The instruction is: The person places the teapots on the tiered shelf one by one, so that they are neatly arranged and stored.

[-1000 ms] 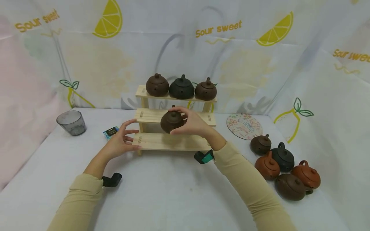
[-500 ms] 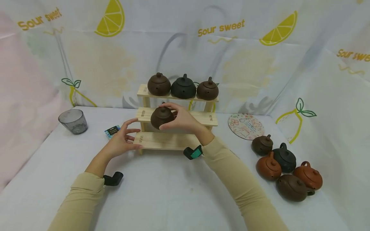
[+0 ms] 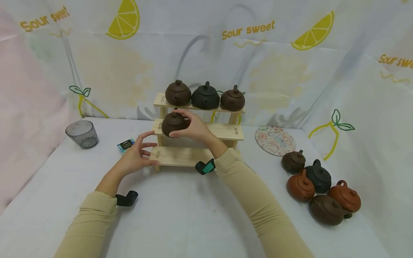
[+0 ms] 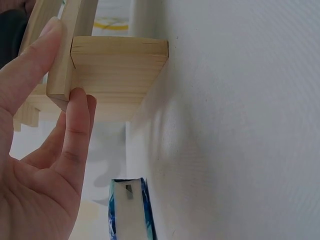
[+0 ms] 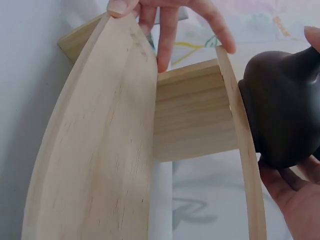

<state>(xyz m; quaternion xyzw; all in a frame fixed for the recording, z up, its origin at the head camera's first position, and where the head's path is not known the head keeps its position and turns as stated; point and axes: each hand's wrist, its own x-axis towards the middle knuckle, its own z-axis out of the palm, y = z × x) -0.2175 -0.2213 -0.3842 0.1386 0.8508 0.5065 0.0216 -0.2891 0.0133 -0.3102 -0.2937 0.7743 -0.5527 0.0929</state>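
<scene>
My right hand grips a small dark brown teapot, thumb on its near side and fingers over its top and back. The teapot stands over the left end of the middle tier of a three-tier wooden display rack; in the right wrist view the pot's base is right at the board. With thumb above and fingers below, my left hand pinches the left end of the rack's lowest board. Two brown teapots and a black teapot sit in a row on the top tier.
Several brown, black and reddish teapots cluster on the table at the right. Behind them lies a round patterned mat. A grey glass cup stands at the far left, and a small blue-and-black packet lies beside the left hand.
My right hand has carried the brown teapot leftward and slightly up, from the middle of the rack to the middle tier's left end. The left hand keeps its place on the rack.
</scene>
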